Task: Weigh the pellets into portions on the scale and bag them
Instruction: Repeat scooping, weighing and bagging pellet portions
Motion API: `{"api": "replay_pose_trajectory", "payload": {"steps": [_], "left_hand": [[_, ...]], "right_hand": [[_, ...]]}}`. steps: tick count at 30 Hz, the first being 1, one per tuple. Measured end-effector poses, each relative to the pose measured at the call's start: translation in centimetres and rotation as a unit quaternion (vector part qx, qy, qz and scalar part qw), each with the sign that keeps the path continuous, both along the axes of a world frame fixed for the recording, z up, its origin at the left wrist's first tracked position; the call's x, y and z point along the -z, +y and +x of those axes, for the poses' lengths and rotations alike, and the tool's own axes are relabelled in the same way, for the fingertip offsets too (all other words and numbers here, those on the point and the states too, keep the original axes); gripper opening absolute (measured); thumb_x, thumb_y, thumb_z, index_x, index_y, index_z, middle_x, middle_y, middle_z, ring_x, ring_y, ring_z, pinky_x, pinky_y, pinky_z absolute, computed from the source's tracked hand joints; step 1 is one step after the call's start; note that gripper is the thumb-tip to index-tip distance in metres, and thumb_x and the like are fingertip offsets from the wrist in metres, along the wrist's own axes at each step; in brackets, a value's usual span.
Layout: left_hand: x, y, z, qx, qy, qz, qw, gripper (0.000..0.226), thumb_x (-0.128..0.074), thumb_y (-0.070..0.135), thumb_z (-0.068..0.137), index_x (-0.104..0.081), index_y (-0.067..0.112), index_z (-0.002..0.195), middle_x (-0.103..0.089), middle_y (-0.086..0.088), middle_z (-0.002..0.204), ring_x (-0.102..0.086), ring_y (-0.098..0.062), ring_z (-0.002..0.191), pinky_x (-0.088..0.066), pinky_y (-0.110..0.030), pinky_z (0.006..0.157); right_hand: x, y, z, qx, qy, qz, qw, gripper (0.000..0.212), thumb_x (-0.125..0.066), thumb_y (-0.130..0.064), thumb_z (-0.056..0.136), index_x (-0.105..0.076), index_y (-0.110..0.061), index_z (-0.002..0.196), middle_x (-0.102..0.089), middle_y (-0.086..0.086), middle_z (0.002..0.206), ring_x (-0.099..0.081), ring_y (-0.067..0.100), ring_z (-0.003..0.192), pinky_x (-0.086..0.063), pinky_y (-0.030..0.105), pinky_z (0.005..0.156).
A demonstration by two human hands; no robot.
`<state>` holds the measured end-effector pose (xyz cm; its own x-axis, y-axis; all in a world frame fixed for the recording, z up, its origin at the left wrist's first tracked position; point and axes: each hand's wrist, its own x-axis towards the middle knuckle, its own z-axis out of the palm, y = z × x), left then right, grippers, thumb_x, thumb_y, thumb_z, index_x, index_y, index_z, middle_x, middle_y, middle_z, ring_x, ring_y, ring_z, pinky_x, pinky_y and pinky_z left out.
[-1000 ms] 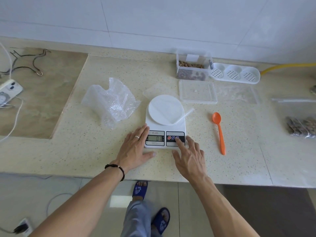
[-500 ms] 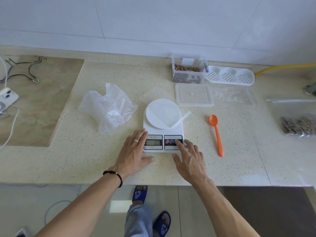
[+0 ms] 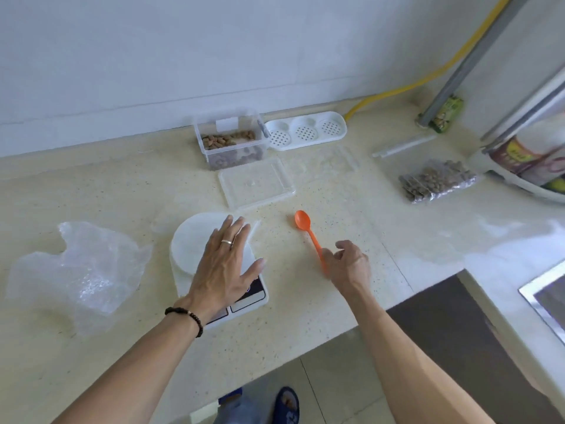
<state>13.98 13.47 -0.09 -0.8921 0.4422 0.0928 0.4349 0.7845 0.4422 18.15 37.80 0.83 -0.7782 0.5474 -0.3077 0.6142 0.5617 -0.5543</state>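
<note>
Fingers [image 3: 331, 261] at spoon [image 3: 308, 231] handle, bowl away

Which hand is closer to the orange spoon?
Right. The right hand is at the end of the orange spoon's handle, fingers curled about it. The left hand lies flat over the scale, off to the spoon's left.

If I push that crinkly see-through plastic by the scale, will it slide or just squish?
The crumpled plastic would probably squish and fold rather than slide whole, since it lies in loose wrinkles. It looks thin and see-through, so likely very light and floppy if lifted.
</note>
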Motion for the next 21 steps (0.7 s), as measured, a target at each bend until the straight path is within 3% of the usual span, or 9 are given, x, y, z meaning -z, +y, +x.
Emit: {"api": "replay_pose_trajectory", "payload": {"steps": [6,10,12,15,19,21], "left_hand": [[0.3,1.0,-3.9,0.054,-0.007,-0.034,0.998,0.078,-0.024,0.061,0.091,-0.032,0.007,0.147,-0.024,-0.009,0.158,-0.007,-0.023,0.149,-0.013,-0.042,0.120],[0.1,0.2,-6.3,0.064,-0.011,-0.047,0.997,0.078,-0.023,0.061,0.091,-0.030,0.008,0.147,-0.024,-0.009,0.157,-0.008,-0.023,0.149,-0.015,-0.044,0.120],[-0.1,-0.3,-7.4,0.058,-0.012,-0.040,0.997,0.077,-0.022,0.061,0.091,-0.031,0.008,0.147,-0.025,-0.009,0.157,-0.010,-0.023,0.148,-0.015,-0.045,0.119],[-0.4,-1.2,-9.1,0.051,-0.021,-0.048,0.997,0.079,-0.017,0.062,0.090,-0.032,0.008,0.147,-0.027,-0.009,0.156,-0.011,-0.023,0.148,-0.014,-0.044,0.120],[-0.4,-2.2,-11.0,0.056,-0.043,-0.072,0.995,0.078,-0.009,0.056,0.088,-0.036,0.010,0.144,-0.035,-0.007,0.151,-0.015,-0.026,0.147,-0.016,-0.048,0.118],[-0.3,-2.4,-11.5,0.077,-0.061,-0.103,0.990,0.075,-0.008,0.053,0.088,-0.036,0.012,0.143,-0.037,-0.005,0.150,-0.016,-0.026,0.147,-0.016,-0.049,0.117]], "right_hand": [[0.8,-0.7,-1.7,-0.029,-0.021,-0.005,0.999,0.043,-0.052,-0.014,0.090,-0.057,-0.019,0.133,-0.063,0.006,0.110,-0.060,0.023,0.099,-0.052,0.037,0.082],[0.9,-2.0,-3.6,-0.025,-0.040,-0.048,0.998,0.026,-0.051,-0.007,0.088,-0.068,-0.016,0.106,-0.063,0.005,0.091,-0.058,0.021,0.077,-0.043,0.026,0.061],[0.2,-3.2,-4.4,0.018,-0.008,-0.137,0.990,0.015,-0.052,-0.006,0.092,-0.065,-0.013,0.097,-0.060,0.003,0.085,-0.056,0.018,0.069,-0.044,0.025,0.054],[-0.3,-5.3,-5.5,0.042,0.021,-0.259,0.965,0.009,-0.055,-0.015,0.097,-0.060,-0.011,0.104,-0.065,0.005,0.091,-0.066,0.015,0.071,-0.054,0.027,0.060],[-0.3,-7.6,-6.6,0.037,0.007,-0.288,0.957,0.018,-0.069,-0.026,0.089,-0.068,-0.009,0.084,-0.060,0.000,0.071,-0.050,0.009,0.053,-0.041,0.021,0.052],[-0.1,-8.2,-6.9,0.033,-0.004,-0.278,0.960,0.027,-0.070,-0.027,0.087,-0.060,-0.009,0.069,-0.047,-0.003,0.060,-0.038,0.008,0.048,-0.035,0.020,0.049]]}}
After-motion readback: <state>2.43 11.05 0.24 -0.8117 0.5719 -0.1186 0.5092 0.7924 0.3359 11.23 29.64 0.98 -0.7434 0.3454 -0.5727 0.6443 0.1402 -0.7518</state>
